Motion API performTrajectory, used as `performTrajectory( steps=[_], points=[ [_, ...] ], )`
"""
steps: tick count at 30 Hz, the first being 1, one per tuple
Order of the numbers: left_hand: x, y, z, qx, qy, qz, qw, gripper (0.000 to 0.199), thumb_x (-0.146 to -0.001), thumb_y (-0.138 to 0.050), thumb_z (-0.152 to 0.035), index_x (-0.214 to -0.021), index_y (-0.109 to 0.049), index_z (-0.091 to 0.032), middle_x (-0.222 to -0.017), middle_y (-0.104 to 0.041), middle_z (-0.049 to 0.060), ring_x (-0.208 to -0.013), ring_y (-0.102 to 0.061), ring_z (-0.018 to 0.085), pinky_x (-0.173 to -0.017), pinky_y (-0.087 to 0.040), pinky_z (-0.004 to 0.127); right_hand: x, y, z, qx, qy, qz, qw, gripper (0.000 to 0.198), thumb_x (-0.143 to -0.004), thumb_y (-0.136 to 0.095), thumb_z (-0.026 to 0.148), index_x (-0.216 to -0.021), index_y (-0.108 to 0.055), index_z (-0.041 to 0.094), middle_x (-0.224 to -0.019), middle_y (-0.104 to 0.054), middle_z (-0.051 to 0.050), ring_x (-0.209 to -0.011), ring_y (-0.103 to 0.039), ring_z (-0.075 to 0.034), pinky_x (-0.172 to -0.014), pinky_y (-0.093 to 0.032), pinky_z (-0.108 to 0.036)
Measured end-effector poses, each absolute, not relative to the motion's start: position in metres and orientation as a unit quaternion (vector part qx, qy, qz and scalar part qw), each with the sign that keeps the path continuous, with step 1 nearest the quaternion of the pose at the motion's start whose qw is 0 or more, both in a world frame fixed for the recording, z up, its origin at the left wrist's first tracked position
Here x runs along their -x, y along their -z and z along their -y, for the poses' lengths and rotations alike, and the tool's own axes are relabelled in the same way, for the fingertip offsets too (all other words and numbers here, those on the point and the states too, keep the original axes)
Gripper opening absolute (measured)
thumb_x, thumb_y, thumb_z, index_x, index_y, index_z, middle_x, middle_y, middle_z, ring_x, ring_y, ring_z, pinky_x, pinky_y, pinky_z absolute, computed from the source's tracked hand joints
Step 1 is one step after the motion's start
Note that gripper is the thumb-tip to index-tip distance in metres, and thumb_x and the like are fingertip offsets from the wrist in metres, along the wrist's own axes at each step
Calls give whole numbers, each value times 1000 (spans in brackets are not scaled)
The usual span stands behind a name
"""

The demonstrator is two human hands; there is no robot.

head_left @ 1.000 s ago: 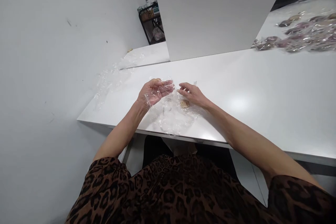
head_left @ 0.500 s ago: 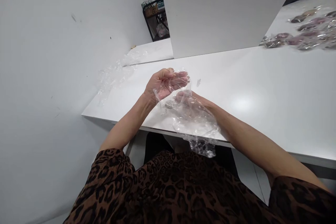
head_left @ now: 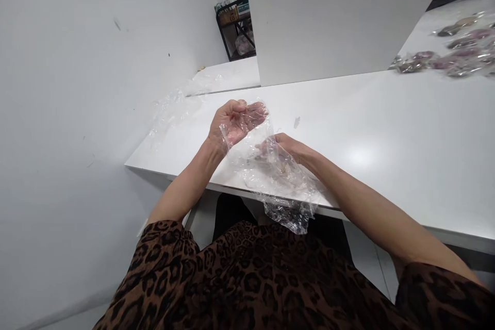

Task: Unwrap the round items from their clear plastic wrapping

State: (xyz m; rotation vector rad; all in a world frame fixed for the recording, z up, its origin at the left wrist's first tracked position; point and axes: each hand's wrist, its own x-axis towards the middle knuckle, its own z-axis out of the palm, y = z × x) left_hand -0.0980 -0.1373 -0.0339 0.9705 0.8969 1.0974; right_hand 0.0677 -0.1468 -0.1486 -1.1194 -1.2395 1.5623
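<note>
Clear plastic film [head_left: 288, 170], crinkled and possibly a bag, stretches between my hands and droops over the table's front edge. My left hand [head_left: 236, 119] is turned palm up, its thumb holding the film across the fingers. Lower and to the right, my right hand [head_left: 284, 145] grips the film, with its fingers curled and partly covered by the plastic. Glare on the film blurs what lies under it near the right fingers.
More clear plastic [head_left: 174, 108] lies at the left end of the white table [head_left: 348, 124]. A small scrap [head_left: 297, 122] rests past my right hand. Behind stand a white panel [head_left: 328, 15] and a black shelf [head_left: 226, 36]. Several wrapped items [head_left: 456, 56] lie at right.
My left hand has moved slightly left. My right hand has come out more from behind the film, and the film's hanging end has shifted left. The view has turned slightly.
</note>
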Motion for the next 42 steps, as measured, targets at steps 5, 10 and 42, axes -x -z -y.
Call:
performTrajectory(
  steps=[5,10,42],
  points=[
    [104,30,143,-410,-510,-387,650,13,-81,-63,-23,-74,-52,-20,-85,-71,4,-104,-77,24,-102,-61,46,-66,146,147,479,-658,420,401,22,-69,-81,17,-58,-62,20,-55,-58,1,-49,-48,-11,-48,-41,-27],
    [136,36,138,-350,-570,-381,638,10,-78,-61,-23,-70,-55,-22,-67,-66,0,-71,-72,14,-81,-63,32,-94,145,120,458,-542,196,677,31,-68,-83,11,-65,-53,21,-70,-63,3,-71,-64,-12,-68,-58,-26],
    [74,49,114,-509,-368,-478,614,12,-82,-81,-19,-90,-75,-14,-63,-54,-4,-49,-41,3,-47,-29,18,-110,141,128,542,-539,440,471,31,-68,-87,22,-88,-63,19,-74,-62,-2,-65,-55,-14,-57,-42,-27]
  ],
)
